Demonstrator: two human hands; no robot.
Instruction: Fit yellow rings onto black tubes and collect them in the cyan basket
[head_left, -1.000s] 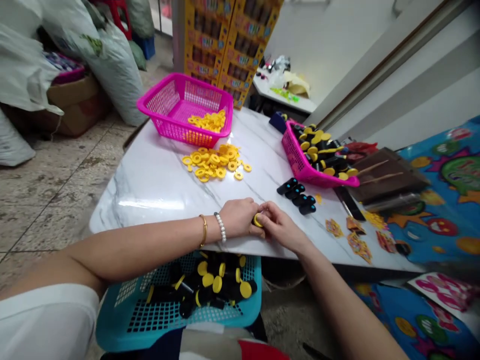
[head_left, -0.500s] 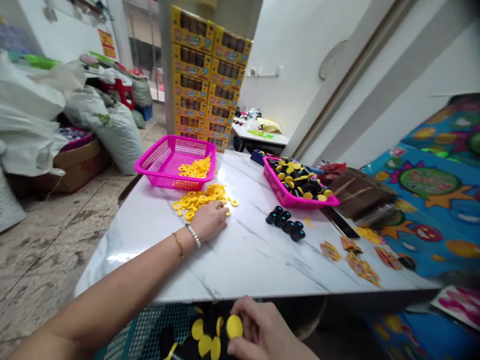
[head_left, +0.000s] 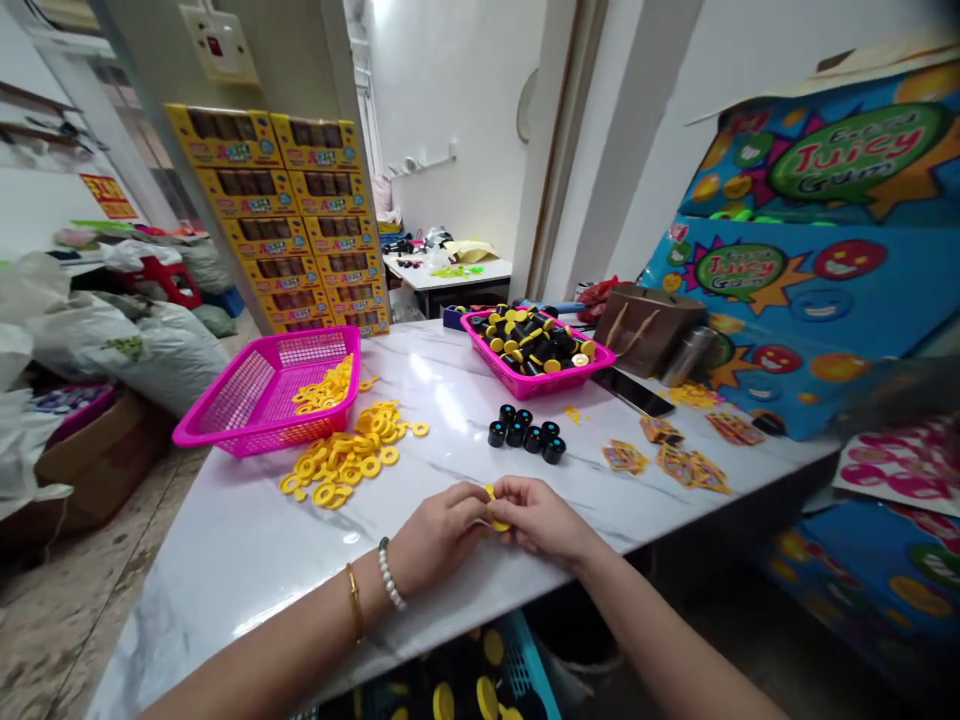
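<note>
My left hand (head_left: 442,535) and my right hand (head_left: 544,520) meet over the near part of the table, both closed with fingertips together. Between them shows a small yellow plastic piece (head_left: 499,523), mostly covered by the fingers; a second yellow bit sticks up above. Left of my left hand lies a loose pile of yellow plastic rings (head_left: 345,462) with small tabs. Beyond my hands stand several short black cylinders (head_left: 516,432) with blue dots on top. Below the table edge, a teal basket (head_left: 529,665) holds black cylinders with yellow caps.
A pink basket (head_left: 259,437) with more yellow rings stands at left. Another pink basket (head_left: 536,383), heaped with yellow-capped black cylinders, is at the back. To the right lie a phone (head_left: 636,391), candy-coloured wrappers (head_left: 691,468) and a brown paper bag (head_left: 651,325). Yellow boxes (head_left: 285,225) are stacked behind.
My left hand has left the ring pile and moved right. My right hand has risen from the basket below with a yellow-ended piece, and both hands now meet. The view has turned right.
</note>
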